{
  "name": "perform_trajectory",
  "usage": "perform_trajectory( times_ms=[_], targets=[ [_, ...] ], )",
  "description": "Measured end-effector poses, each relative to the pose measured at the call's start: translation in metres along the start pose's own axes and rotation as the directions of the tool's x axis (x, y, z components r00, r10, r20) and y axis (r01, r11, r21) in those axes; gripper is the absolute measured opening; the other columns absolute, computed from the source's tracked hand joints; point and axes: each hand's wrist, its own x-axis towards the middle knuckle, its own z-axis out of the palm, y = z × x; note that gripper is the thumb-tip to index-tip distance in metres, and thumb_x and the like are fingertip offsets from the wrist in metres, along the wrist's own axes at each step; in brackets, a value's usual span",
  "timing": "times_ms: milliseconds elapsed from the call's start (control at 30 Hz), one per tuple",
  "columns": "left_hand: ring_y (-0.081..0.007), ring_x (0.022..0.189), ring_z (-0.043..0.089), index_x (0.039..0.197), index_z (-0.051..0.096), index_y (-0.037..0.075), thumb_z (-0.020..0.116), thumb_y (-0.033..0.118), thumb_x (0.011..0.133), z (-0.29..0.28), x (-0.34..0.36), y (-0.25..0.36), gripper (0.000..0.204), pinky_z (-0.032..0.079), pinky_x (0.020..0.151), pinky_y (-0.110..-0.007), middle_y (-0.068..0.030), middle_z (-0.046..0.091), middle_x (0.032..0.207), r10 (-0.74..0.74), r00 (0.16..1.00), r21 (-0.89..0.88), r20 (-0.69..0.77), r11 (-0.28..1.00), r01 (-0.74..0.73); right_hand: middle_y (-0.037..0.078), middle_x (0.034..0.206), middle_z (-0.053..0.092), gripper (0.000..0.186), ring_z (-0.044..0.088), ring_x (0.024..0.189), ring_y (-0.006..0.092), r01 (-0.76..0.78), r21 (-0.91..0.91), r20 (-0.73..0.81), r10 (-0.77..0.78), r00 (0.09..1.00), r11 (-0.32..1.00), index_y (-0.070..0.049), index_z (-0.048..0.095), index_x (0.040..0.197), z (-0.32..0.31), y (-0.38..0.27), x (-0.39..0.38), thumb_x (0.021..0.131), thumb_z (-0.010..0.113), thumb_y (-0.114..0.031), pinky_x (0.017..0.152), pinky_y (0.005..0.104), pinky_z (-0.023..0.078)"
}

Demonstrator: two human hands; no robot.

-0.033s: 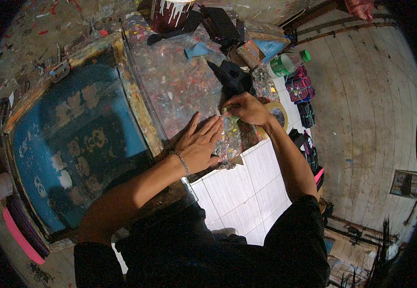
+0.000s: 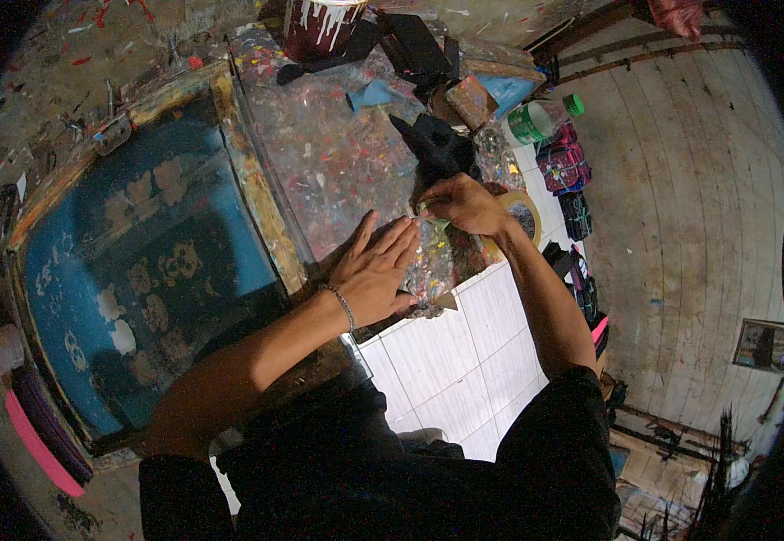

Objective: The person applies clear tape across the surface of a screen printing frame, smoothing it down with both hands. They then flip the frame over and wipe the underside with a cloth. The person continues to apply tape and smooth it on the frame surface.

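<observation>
My left hand (image 2: 374,272) lies flat on the paint-spattered tabletop (image 2: 320,153), fingers stretched out, near the table's front edge. A dark beaded bracelet (image 2: 342,307) circles that wrist. Just to the right, my right hand (image 2: 468,206) is closed in a pinch on a small pale-green piece (image 2: 434,216), thin and partly hidden by the fingers. The left fingertips almost reach it. Beyond the right hand sits a crumpled black cloth (image 2: 441,149). A roll of tape (image 2: 525,216) shows beside the right wrist.
A wooden screen-printing frame (image 2: 246,194) with blue mesh fills the left. At the back stand a paint-streaked bucket (image 2: 320,27) and dark blocks (image 2: 414,45). A blue scrap (image 2: 375,94), a green-labelled bottle (image 2: 529,123) and patterned bags (image 2: 563,167) lie about. White floor tiles (image 2: 450,361) show below.
</observation>
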Motion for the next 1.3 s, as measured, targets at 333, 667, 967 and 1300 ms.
perform_trajectory(
  times_ms=[333, 667, 967, 1300],
  targets=[
    [-0.0261, 0.149, 0.015, 0.147, 0.029, -0.007, 0.064, 0.050, 0.085, -0.002, 0.001, 0.001, 0.091, 0.003, 0.120, -0.054, -0.0190, 0.024, 0.157, -0.011, 1.000, -0.002, 0.007, 1.000, 0.011, 0.016, 0.084, 0.070, 0.026, 0.065, 0.077, 0.0188, 0.043, -0.085, 0.013, -0.042, 0.999, 0.995, 0.002, 0.071, 0.098, -0.001, -0.007, 0.002, 0.080, 0.070, -0.017, 0.073, 0.0350, 0.051],
    [-0.0260, 0.149, 0.013, 0.147, 0.030, -0.006, 0.065, 0.051, 0.083, 0.005, 0.003, -0.002, 0.093, 0.002, 0.119, -0.057, -0.0175, 0.023, 0.158, -0.014, 1.000, -0.015, -0.001, 1.000, 0.014, 0.016, 0.084, 0.071, 0.023, 0.067, 0.077, 0.0223, 0.056, -0.133, -0.017, -0.059, 0.998, 0.990, 0.003, 0.070, 0.095, 0.005, -0.008, 0.001, 0.079, 0.069, -0.013, 0.072, 0.0358, 0.052],
    [-0.0259, 0.147, 0.018, 0.146, 0.033, -0.006, 0.057, 0.046, 0.088, 0.010, 0.003, -0.003, 0.081, 0.006, 0.119, -0.056, -0.0178, 0.025, 0.158, 0.001, 1.000, 0.046, -0.026, 0.999, 0.000, 0.017, 0.082, 0.070, 0.021, 0.068, 0.074, 0.0280, 0.090, -0.301, -0.042, -0.108, 0.993, 0.949, 0.000, 0.072, 0.092, 0.008, -0.002, 0.003, 0.079, 0.070, -0.016, 0.072, 0.0375, 0.053],
    [-0.0254, 0.149, 0.018, 0.146, 0.032, -0.005, 0.051, 0.040, 0.092, 0.017, 0.006, -0.006, 0.073, 0.004, 0.119, -0.056, -0.0171, 0.025, 0.158, 0.008, 0.998, 0.113, -0.068, 0.994, 0.000, 0.019, 0.083, 0.070, 0.029, 0.068, 0.076, 0.0307, -0.122, -0.299, -0.069, 0.106, 0.992, 0.946, 0.000, 0.071, 0.089, 0.004, -0.011, 0.009, 0.074, 0.077, -0.024, 0.072, 0.0391, 0.052]
  ],
)
